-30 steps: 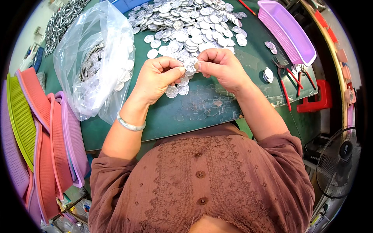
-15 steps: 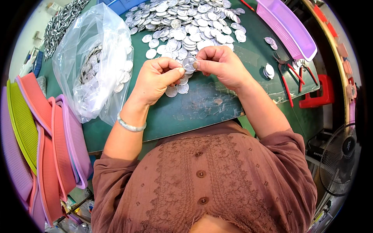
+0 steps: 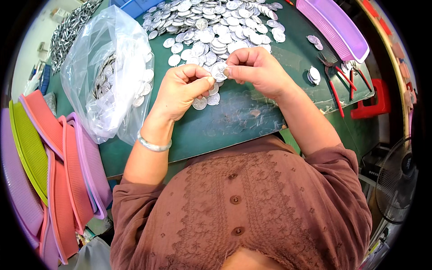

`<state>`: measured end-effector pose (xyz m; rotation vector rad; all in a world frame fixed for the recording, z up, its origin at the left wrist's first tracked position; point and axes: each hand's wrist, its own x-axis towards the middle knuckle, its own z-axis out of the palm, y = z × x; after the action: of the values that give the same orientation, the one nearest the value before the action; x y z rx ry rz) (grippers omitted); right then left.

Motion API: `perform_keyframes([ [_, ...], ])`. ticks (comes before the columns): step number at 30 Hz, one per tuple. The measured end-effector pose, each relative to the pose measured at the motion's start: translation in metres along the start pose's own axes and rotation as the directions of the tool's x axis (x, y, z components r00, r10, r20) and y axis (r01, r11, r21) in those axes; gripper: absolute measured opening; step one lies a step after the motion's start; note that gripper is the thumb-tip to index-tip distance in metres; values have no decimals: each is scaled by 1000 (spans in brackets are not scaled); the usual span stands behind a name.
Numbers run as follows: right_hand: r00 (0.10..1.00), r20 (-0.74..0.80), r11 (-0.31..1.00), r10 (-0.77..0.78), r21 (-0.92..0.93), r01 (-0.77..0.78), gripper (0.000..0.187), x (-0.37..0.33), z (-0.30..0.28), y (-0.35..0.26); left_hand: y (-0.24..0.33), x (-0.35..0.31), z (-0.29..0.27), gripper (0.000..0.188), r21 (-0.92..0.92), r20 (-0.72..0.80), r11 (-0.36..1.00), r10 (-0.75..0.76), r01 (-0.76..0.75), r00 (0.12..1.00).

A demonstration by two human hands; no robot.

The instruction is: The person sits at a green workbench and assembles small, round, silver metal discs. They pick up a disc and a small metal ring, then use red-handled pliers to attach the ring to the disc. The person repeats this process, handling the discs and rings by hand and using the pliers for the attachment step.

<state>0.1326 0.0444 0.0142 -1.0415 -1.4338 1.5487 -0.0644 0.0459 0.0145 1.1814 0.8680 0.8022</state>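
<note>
Here, a silver medallion (image 3: 219,71) (round) sits between the right hand (image 3: 257,73), pinching its edge, and the left hand (image 3: 181,92), pinched closed, hold unclear.

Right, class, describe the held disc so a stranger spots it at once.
Find the green table, then its heap of silvery discs. At the heap's near edge, the left hand and right hand nearly meet. The held disc is pinched between them; its neighbours lie loose.
</note>
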Motion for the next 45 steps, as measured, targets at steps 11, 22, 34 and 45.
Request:
perform_keyframes([
  [11,1000,16,1000,-17,24,16,10,0,0,-1,-2,0,2,2,-42,3,999,-4,4,1000],
  [22,998,62,999,-3,-39,6,10,0,-4,-2,0,0,-1,6,18,35,1000,1,-2,999],
  [34,998,68,999,0,-34,2,10,0,-5,-1,-3,0,0,4,15,48,1000,-13,12,999],
  [45,998,65,1000,-13,-5,13,9,2,-4,2,-4,0,0,4,-7,51,1000,-20,20,998],
])
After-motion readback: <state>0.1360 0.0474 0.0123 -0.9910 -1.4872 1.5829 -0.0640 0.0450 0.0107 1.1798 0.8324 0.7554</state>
